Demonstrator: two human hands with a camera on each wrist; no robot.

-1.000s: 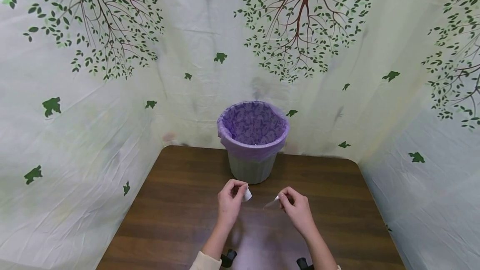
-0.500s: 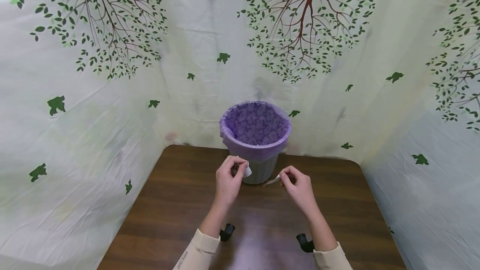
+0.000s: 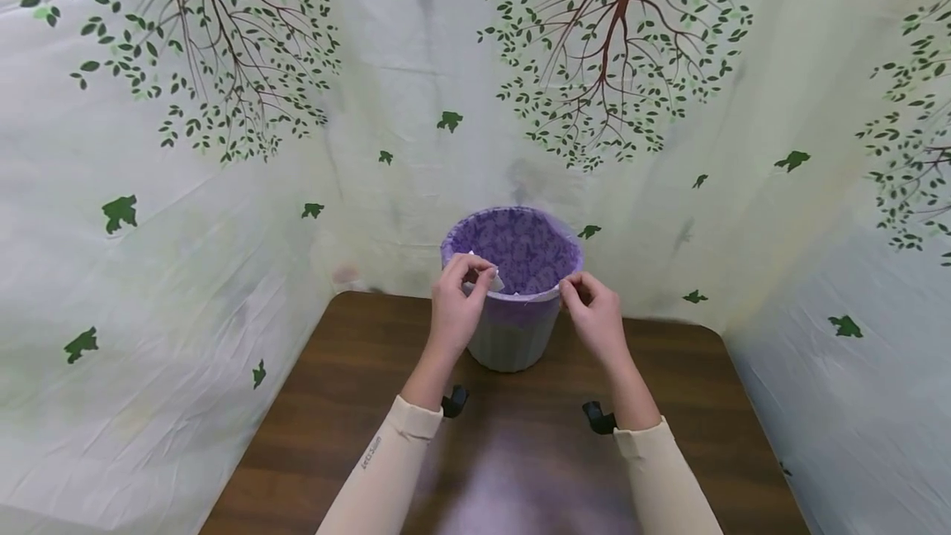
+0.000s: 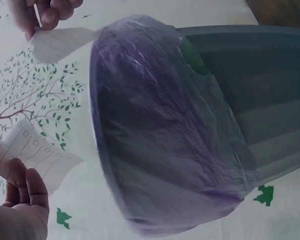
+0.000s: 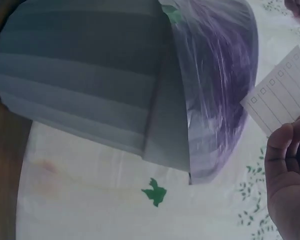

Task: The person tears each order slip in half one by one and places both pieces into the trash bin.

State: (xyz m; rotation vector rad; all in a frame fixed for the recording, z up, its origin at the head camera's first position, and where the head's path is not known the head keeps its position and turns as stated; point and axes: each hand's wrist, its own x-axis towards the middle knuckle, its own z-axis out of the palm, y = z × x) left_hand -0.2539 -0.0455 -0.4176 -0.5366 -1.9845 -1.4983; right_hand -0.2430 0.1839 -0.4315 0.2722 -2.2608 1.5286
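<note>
My left hand (image 3: 456,308) pinches a torn piece of white paper (image 3: 495,281) at the near left rim of a waste bin. Ruled lines and small checkboxes show on this paper (image 4: 37,155) in the left wrist view. At the near right rim, my right hand (image 3: 597,316) pinches a second piece of paper, seen almost edge-on from above. The right wrist view shows this piece (image 5: 280,95) with similar lines and boxes, one corner beside the liner. The grey bin (image 3: 508,341) stands upright, its mouth lined with a purple patterned bag (image 3: 520,242) folded over the rim.
The bin stands near the back edge of a brown wooden table (image 3: 357,370). Behind and on both sides hangs a pale curtain (image 3: 386,213) printed with trees and green leaves. A black wrist mount (image 3: 455,401) sits by my left cuff, another (image 3: 598,418) by the right.
Both hands have moved forward from in front of the bin up to its rim, each still pinching its piece of paper. The bin stays put while the view shifts slightly.
</note>
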